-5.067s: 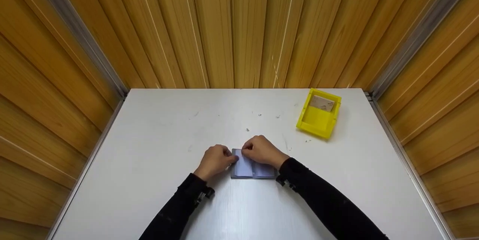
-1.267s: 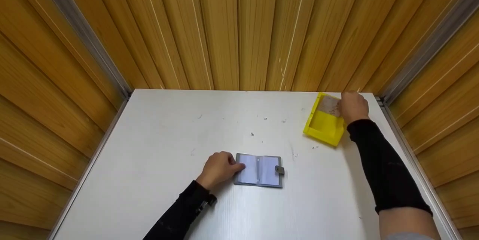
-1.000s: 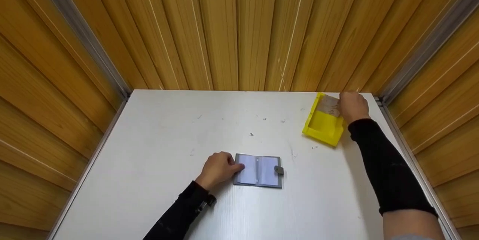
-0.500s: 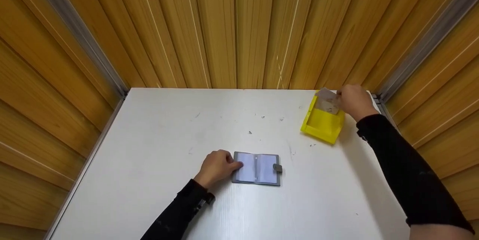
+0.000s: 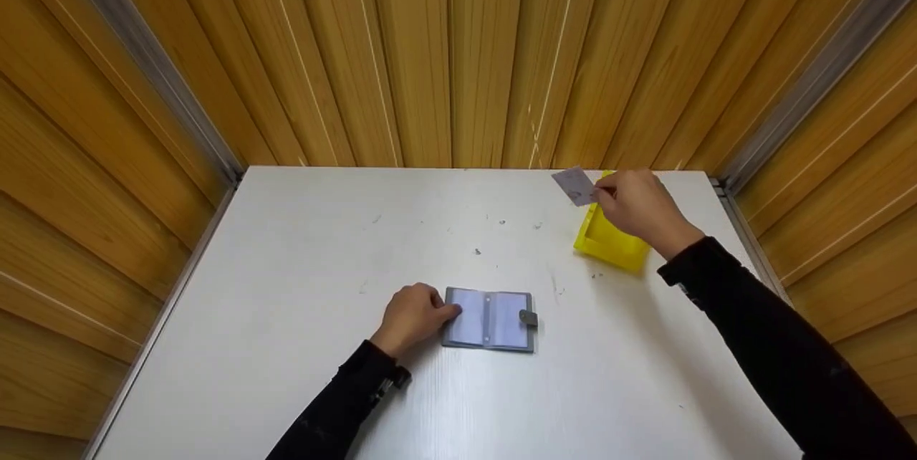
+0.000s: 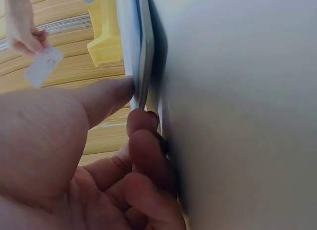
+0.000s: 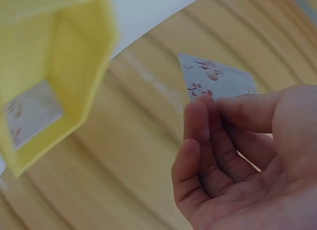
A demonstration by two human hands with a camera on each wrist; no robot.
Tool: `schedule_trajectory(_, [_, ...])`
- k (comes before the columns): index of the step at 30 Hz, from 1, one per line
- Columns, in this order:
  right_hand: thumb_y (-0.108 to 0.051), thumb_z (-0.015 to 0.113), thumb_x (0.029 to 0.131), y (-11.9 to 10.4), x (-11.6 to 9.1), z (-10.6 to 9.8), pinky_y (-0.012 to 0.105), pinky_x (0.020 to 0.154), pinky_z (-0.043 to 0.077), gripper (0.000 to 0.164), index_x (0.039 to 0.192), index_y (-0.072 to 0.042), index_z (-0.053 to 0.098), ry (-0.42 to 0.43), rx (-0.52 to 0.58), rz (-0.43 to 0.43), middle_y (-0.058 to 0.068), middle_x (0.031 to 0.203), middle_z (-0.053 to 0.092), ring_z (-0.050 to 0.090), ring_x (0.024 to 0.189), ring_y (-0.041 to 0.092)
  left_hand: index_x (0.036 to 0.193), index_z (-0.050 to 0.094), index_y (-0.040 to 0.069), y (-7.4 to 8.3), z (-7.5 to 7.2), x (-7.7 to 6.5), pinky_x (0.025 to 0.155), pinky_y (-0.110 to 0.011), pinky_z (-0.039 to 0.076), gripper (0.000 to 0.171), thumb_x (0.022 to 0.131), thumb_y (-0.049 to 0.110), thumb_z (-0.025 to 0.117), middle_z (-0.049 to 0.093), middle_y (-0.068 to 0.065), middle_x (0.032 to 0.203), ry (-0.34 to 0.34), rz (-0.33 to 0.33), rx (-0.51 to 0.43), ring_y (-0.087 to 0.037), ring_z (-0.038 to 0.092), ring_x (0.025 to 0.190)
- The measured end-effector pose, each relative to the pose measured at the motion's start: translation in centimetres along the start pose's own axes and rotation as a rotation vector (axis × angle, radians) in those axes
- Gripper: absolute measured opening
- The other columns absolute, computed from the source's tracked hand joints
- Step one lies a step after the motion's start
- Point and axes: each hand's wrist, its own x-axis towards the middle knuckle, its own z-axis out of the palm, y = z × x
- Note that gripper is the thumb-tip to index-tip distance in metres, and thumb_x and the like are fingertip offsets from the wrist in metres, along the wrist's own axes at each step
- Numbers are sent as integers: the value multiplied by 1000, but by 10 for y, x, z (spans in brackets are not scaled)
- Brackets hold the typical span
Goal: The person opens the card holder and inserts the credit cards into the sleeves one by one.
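Raised card point(image 5: 574, 186) in every view

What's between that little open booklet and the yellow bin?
Only white tabletop with faint marks separates the booklet from the bin, as the head view shows.

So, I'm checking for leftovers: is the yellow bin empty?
Not empty: in the right wrist view, a printed card lies inside the yellow bin, separate from the held card.
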Motion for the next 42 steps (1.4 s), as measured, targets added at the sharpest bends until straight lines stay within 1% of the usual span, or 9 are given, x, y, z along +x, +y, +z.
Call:
schedule_trajectory(4, [-22, 64, 111, -26, -12, 7, 39, 80, 63, 30, 124, -2, 82, -17, 102, -39, 18, 116, 82, 70, 93, 30, 73, 72, 13, 3, 0, 1, 57, -28, 41, 36, 94, 39, 86, 62, 5, 68, 14, -13, -19, -12, 54, 61])
schedule_trajectory(8, [-24, 65, 111, -42, -19, 17, 31, 77, 59, 27, 121, -6, 83, -36, 194, -51, 15, 115, 82, 68, 91, 28, 73, 73, 14, 5, 1, 3, 57, -27, 42, 35, 94, 39, 86, 64, 5, 69, 30, -28, -28, -12, 55, 61])
schedule_trajectory(11, [-24, 66, 110, -48, -24, 29, 30, 75, 58, 26, 119, -7, 84, -72, 252, -49, 13, 115, 82, 68, 90, 28, 74, 73, 14, 7, 2, 4, 57, -28, 43, 34, 94, 39, 85, 66, 4, 70, 37, -37, -29, -12, 56, 62])
schedule_trajectory(15, [-25, 65, 110, -56, -32, 48, 31, 77, 58, 25, 119, -9, 84, -162, 300, -18, 10, 115, 82, 68, 92, 27, 73, 73, 15, 7, 3, 5, 56, -28, 43, 34, 94, 39, 85, 66, 3, 70, 35, -45, -30, -13, 56, 62])
schedule_trajectory(20, [-25, 65, 109, -67, -42, 73, 32, 76, 57, 24, 113, -11, 84, -268, 284, 0, 6, 106, 82, 66, 88, 23, 71, 73, 15, 6, 3, 4, 56, -27, 42, 34, 94, 38, 85, 66, 4, 68, 38, -47, -29, -12, 56, 61])
schedule_trajectory(23, [-24, 66, 107, -72, -47, 88, 31, 73, 54, 22, 105, -11, 84, -298, 245, -13, 4, 96, 78, 64, 83, 21, 72, 75, 14, 5, 3, 4, 55, -27, 42, 34, 94, 38, 85, 67, 4, 68, 40, -45, -32, -12, 56, 61])
schedule_trajectory(27, [-20, 66, 103, -74, -53, 104, 30, 68, 50, 21, 94, -11, 83, -301, 198, -51, 2, 88, 74, 61, 79, 17, 73, 76, 14, 5, 3, 3, 55, -27, 42, 33, 94, 38, 84, 68, 4, 68, 37, -43, -39, -12, 57, 61])
schedule_trajectory(33, [-15, 65, 98, -72, -60, 121, 28, 60, 45, 21, 81, -12, 78, -333, 214, -75, -1, 76, 67, 57, 68, 14, 75, 76, 13, 6, 3, 2, 56, -27, 43, 33, 94, 39, 84, 69, 3, 70, 31, -51, -33, -13, 58, 62])
schedule_trajectory(42, [-14, 65, 94, -65, -63, 141, 28, 60, 42, 19, 77, -14, 74, -355, 214, -9, -2, 76, 65, 55, 68, 14, 74, 77, 13, 6, 4, 3, 57, -28, 43, 32, 94, 38, 84, 69, 3, 70, 38, -49, -14, -12, 58, 62])
